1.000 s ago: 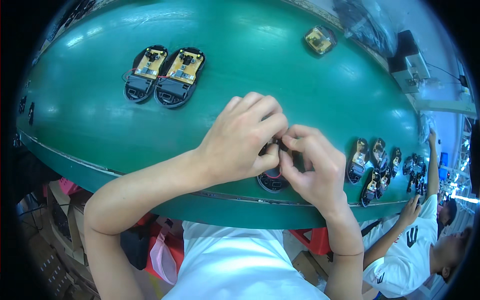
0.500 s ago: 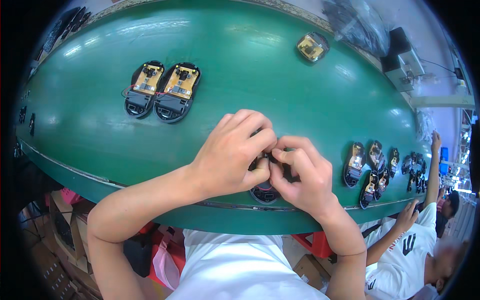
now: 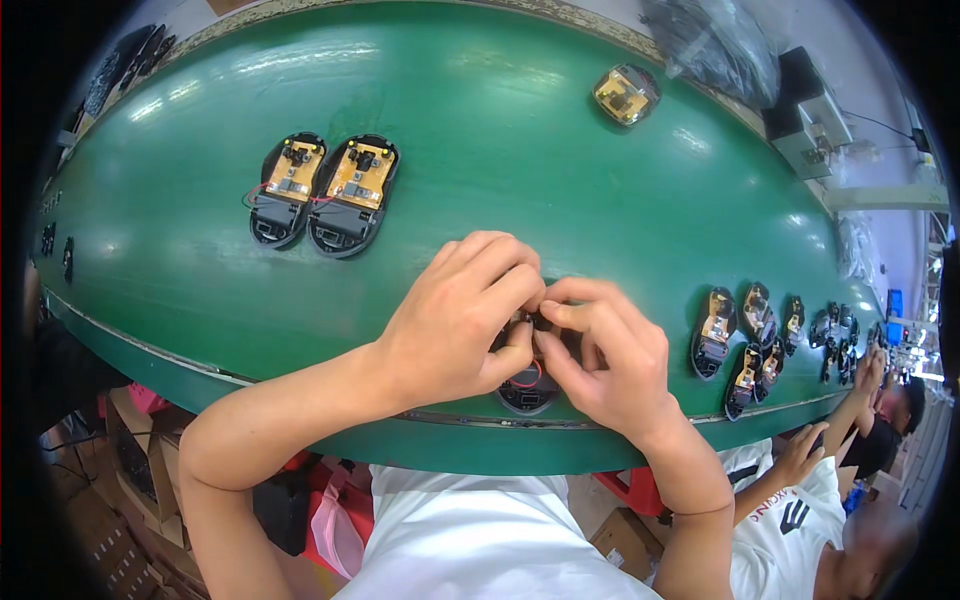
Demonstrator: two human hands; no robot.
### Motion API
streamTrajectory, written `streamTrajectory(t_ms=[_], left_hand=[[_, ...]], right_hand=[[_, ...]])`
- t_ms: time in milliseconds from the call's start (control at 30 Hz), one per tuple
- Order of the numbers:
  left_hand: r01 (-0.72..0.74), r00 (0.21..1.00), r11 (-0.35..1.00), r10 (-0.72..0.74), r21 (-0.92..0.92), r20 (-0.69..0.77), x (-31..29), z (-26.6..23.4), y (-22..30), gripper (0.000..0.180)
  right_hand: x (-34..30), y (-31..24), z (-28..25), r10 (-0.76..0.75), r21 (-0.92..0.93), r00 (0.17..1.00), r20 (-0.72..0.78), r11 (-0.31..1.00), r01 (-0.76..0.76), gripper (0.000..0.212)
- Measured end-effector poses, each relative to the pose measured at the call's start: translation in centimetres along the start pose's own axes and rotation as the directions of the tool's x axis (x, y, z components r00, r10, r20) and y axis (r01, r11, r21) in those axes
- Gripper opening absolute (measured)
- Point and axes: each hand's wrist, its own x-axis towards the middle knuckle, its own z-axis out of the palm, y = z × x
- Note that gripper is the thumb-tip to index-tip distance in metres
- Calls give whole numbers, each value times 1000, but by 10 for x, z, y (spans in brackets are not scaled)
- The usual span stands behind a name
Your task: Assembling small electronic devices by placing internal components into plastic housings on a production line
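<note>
An opened black computer mouse (image 3: 527, 396) lies near the table's front edge, mostly covered by my hands; a thin red wire shows at its near end. From the left, my left hand (image 3: 465, 305) bends over it with thumb and fingers closed on it. Across from it, my right hand (image 3: 610, 350) pinches at the same upper part with thumb and forefinger. The fingertips of both hands nearly meet around a small black part (image 3: 538, 321), whose kind I cannot make out.
Two opened mice (image 3: 288, 190) (image 3: 352, 195) with tan circuit boards lie side by side at the left. Another mouse (image 3: 627, 95) rests at the far side. Several more (image 3: 713, 335) cluster at the right, near a co-worker's arm (image 3: 790, 465). Plastic bags (image 3: 715, 45) lie beyond the far edge.
My hands stay at the mouse, with slight finger shifts. The two mice at left sit slightly lower in view. The co-worker's raised arm has come down toward the table.
</note>
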Motion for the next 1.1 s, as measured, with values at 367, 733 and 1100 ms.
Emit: streamTrajectory(t_ms=[367,733,1100], left_hand=[[-72,996,992,68,-103,-50,-9,13,-16,44],[-244,966,969,246,38,-79,-49,12,-25,52],[-317,946,939,323,132,-27,-46,22,-29,48]], right_hand=[[152,115,-46,472,-637,881,-24,672,-377,103],[157,130,-72,139,-419,931,339,908,17,82],[414,-131,248,-345,-229,875,341,872,433,106]])
